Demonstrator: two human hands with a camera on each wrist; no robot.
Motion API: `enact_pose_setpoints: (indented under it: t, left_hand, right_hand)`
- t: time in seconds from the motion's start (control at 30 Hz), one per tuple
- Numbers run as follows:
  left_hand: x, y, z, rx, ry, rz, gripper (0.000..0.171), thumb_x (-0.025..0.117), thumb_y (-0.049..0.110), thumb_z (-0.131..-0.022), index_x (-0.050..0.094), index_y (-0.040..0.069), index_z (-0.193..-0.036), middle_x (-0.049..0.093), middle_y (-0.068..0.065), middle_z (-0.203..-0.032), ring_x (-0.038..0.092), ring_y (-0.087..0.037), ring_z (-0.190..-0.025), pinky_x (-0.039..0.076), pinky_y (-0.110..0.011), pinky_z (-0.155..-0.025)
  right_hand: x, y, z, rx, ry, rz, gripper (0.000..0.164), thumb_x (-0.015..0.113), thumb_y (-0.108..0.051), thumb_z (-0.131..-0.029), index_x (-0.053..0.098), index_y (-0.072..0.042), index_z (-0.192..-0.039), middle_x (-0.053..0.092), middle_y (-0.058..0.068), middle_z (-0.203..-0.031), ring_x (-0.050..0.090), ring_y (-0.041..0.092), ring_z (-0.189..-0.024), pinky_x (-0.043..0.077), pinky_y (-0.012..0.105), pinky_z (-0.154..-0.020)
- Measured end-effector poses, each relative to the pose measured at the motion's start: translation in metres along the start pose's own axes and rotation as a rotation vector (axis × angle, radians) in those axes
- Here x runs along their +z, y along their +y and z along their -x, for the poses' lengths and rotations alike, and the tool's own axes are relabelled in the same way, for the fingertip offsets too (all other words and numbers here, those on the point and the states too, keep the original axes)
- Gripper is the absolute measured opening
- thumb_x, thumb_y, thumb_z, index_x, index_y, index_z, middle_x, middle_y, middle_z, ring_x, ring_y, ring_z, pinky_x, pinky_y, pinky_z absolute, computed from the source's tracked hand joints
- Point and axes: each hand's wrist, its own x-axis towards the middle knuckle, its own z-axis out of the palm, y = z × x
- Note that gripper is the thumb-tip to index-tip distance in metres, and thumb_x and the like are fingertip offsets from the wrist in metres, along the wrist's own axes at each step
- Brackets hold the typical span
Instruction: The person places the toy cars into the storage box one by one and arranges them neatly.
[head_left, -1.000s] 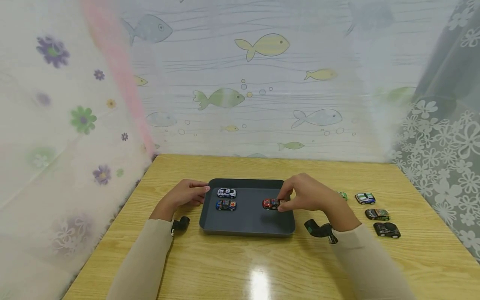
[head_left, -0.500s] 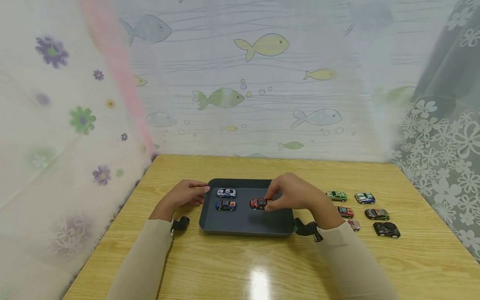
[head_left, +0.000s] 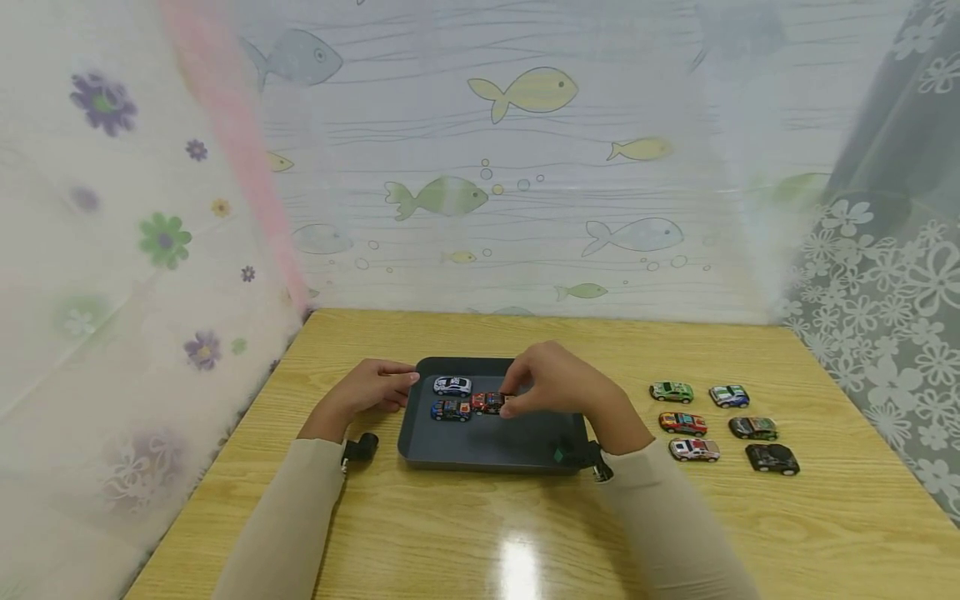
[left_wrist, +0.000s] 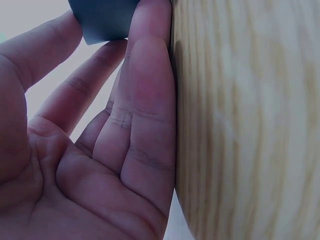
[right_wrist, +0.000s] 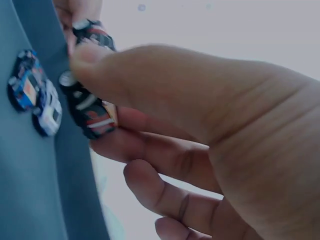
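Observation:
Pinched between the thumb and fingers of my right hand (head_left: pixel 562 385) is a red and black toy car (head_left: pixel 487 403), over the middle of a dark grey tray (head_left: pixel 495 464). In the right wrist view the thumb covers part of this toy car (right_wrist: pixel 92 112). To its left in the tray are a white toy car (head_left: pixel 452 386) and, nearer me, a blue and black toy car (head_left: pixel 450 410). My left hand (head_left: pixel 371 387) holds the tray's left edge. In the left wrist view the tray's corner (left_wrist: pixel 107 20) sits between thumb and fingers, which lie along the tabletop.
Right of the tray, several toy cars stand on the wooden table (head_left: pixel 450 533): green (head_left: pixel 672 392), red and yellow (head_left: pixel 683 423), white and red (head_left: pixel 693 450), white and green (head_left: pixel 730 396), dark patterned (head_left: pixel 753 428) and black (head_left: pixel 773 458). Printed curtains (head_left: pixel 450 275) border the table.
My right hand has moved left across the tray with the red and black toy car, close to the blue and black one. The left hand and tray have stayed put.

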Motion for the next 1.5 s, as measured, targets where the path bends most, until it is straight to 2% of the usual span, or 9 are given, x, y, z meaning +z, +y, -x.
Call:
enact_pose_setpoints:
  t: [0.17, 0.43, 0.67, 1.07, 1.5]
  left_hand:
    - [0.000, 0.000, 0.000, -0.004, -0.002, 0.003, 0.060, 0.067, 0.042, -0.102, 0.056, 0.007, -0.150, 0.071, -0.018, -0.125, 0.073, -0.019, -0.095, 0.063, -0.036, -0.085]
    - [-0.001, 0.001, 0.001, -0.004, -0.002, 0.004, 0.060, 0.067, 0.041, -0.102, 0.055, 0.007, -0.150, 0.070, -0.019, -0.127, 0.073, -0.020, -0.096, 0.063, -0.037, -0.086]
    - [-0.001, 0.002, 0.001, -0.009, -0.009, 0.008, 0.061, 0.066, 0.042, -0.102, 0.054, 0.007, -0.151, 0.068, -0.021, -0.130, 0.073, -0.020, -0.098, 0.063, -0.037, -0.087]
    - [-0.002, 0.001, 0.000, -0.005, -0.012, 0.000, 0.060, 0.066, 0.041, -0.103, 0.055, 0.006, -0.150, 0.070, -0.020, -0.127, 0.073, -0.021, -0.099, 0.063, -0.037, -0.087]
    - [-0.002, 0.000, -0.002, -0.014, -0.012, 0.013, 0.060, 0.067, 0.041, -0.102, 0.056, 0.006, -0.149, 0.072, -0.019, -0.125, 0.073, -0.020, -0.097, 0.063, -0.036, -0.086]
  right_hand:
    - [0.014, -0.004, -0.008, 0.028, 0.004, -0.023, 0.013, 0.086, -0.030, -0.087, 0.083, -0.025, -0.097, 0.075, -0.013, -0.095, 0.068, 0.004, -0.078, 0.058, 0.026, -0.070]
    - [0.036, -0.009, -0.020, 0.052, -0.017, -0.059, 0.015, 0.085, -0.030, -0.088, 0.083, -0.021, -0.100, 0.077, -0.009, -0.098, 0.070, 0.005, -0.082, 0.059, 0.027, -0.074]
    - [0.050, -0.017, -0.026, 0.126, 0.020, -0.045, 0.020, 0.087, -0.034, -0.086, 0.084, -0.023, -0.102, 0.076, -0.013, -0.090, 0.067, 0.004, -0.081, 0.057, 0.028, -0.070]
    - [0.067, -0.027, -0.032, 0.233, 0.058, -0.120, 0.021, 0.092, -0.030, -0.080, 0.085, -0.020, -0.097, 0.076, -0.013, -0.084, 0.067, 0.003, -0.078, 0.058, 0.026, -0.068]
    - [0.080, -0.027, -0.035, 0.218, 0.048, -0.095, 0.015, 0.090, -0.027, -0.082, 0.085, -0.018, -0.093, 0.077, -0.010, -0.085, 0.067, 0.004, -0.076, 0.057, 0.024, -0.067]
